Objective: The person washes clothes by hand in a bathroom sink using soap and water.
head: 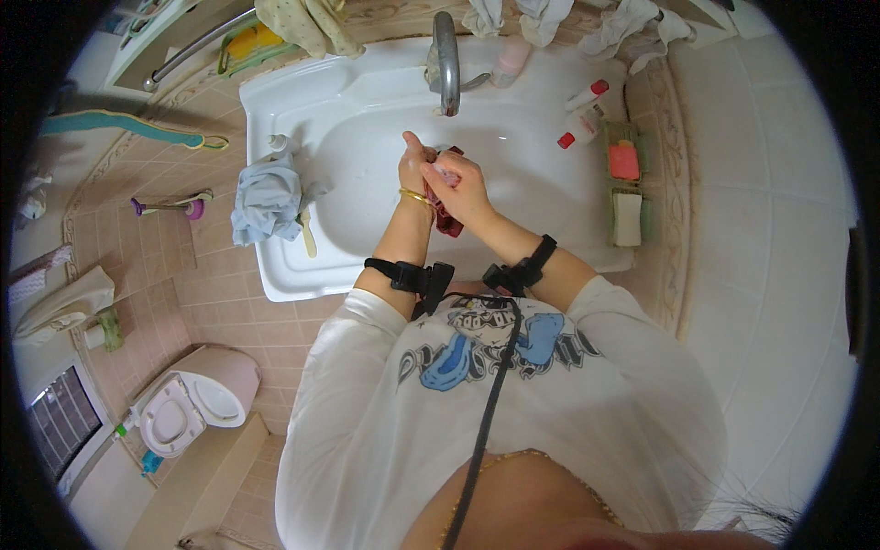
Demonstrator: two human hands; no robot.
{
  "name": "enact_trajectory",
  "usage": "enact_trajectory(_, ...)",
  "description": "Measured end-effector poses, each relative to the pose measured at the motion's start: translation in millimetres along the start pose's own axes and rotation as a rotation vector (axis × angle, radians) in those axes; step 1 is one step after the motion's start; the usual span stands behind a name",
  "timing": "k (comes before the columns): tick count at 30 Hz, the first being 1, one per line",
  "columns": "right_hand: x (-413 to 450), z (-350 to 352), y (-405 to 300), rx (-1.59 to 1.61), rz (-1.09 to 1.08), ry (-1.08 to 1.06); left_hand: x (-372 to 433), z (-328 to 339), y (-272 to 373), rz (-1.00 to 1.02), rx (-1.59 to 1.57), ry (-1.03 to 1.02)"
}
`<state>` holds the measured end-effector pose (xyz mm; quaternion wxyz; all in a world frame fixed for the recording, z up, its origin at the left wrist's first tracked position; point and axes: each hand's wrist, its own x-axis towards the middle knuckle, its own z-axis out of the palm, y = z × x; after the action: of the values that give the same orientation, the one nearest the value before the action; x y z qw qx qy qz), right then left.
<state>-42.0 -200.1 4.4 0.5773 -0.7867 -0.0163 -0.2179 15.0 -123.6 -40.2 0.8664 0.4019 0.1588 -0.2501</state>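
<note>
Over the white washbasin (361, 172), both my hands hold a wet dark red cloth (449, 224). My left hand (414, 165), with a gold bangle at its wrist, has the thumb pointing up toward the tap; its fingers are mostly hidden behind the cloth. From the right, my right hand (463, 180) curls over the cloth and presses it against the left. Whitish suds show on the cloth and skin between them. The chrome tap (448, 65) stands just beyond my hands, and no water is seen running from it.
Left on the basin rim lie a light blue cloth (268, 199), a brush handle (308, 235) and a small white bottle (278, 143). Bottles with red caps (584, 125) lie at the right. Soap dishes (627, 218) line the right wall; a pink bottle (511, 60) stands by the tap.
</note>
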Motion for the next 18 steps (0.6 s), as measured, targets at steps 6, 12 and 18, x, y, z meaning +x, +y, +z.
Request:
enact_trajectory(6, 25, -11, 37, -0.052, 0.389, 0.203, -16, 26, -12, 0.057, 0.083, 0.108)
enact_trajectory(12, 6, -2, 8, -0.029, 0.029, 0.062, -4, 3, -7, 0.0, 0.012, 0.146)
enact_trajectory(18, 33, -12, 42, -0.218, 0.268, 0.156, -15, 30, -11, -0.002, -0.046, 0.13)
